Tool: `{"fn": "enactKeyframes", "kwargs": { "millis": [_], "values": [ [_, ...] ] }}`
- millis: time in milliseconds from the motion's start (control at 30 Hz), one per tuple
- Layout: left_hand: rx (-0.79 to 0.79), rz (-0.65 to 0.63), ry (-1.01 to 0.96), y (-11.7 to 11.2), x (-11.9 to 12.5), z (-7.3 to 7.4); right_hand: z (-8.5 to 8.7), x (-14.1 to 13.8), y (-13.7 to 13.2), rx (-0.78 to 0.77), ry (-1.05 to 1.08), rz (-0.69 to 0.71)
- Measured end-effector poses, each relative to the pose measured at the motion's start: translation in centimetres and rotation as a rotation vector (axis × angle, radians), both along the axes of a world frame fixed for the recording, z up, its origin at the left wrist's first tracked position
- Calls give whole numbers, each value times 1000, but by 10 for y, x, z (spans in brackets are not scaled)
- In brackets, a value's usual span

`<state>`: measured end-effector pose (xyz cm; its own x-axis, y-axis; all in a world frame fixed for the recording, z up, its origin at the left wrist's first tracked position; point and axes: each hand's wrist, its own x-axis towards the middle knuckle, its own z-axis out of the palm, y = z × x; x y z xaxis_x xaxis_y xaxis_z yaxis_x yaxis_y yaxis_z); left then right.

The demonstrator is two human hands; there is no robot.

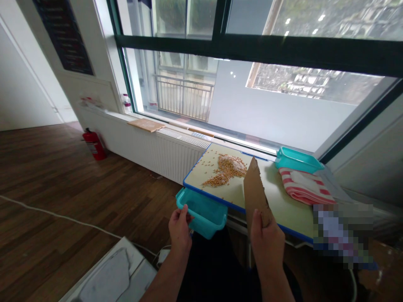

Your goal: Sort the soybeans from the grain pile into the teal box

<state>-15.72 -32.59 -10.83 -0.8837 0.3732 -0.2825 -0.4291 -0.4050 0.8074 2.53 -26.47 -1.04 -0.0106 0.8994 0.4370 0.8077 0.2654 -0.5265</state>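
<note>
My left hand (180, 228) pinches the near left rim of a teal plastic basin (204, 209), which hangs just below the table's front edge. A piece of torn-edged brown cardboard (255, 188) stands upright in my right hand (267, 237), its lower part wrapped by the fingers. To the left of the cardboard, soybean-like tan grains (228, 170) lie heaped on the pale table top (201, 170), with loose ones scattered around the pile. A whitish patch shows at the back of the heap. The basin's bottom is partly hidden by its walls.
On the table's right lie a folded red-and-white striped towel (304, 184) and another teal basin (299, 160). A radiator (170, 155) runs below the window. A red fire extinguisher (93, 144) stands on the floor at left, and a white cable (72, 219) crosses the floor.
</note>
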Motion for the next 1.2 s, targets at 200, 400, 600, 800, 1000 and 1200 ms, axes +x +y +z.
{"fn": "enactKeyframes", "kwargs": {
  "millis": [200, 400, 600, 800, 1000, 1200],
  "values": [
    [-21, -10, 15, 0, -3, 0, 1, -14, -10, -2, -73, 38],
    [11, -23, -29, -1, -6, 3, 3, -29, -20, 5, -61, 112],
    [33, -17, -43, -2, -9, 2, 7, -36, -26, 17, -76, 143],
    [46, -26, -58, -4, -13, 3, 8, -43, -32, 64, -69, 188],
    [50, -55, -38, -3, -9, 1, 9, -48, -35, 37, -80, 211],
    [63, -93, -61, -3, -5, 2, 8, -51, -44, 82, -32, 274]
  ]
}}
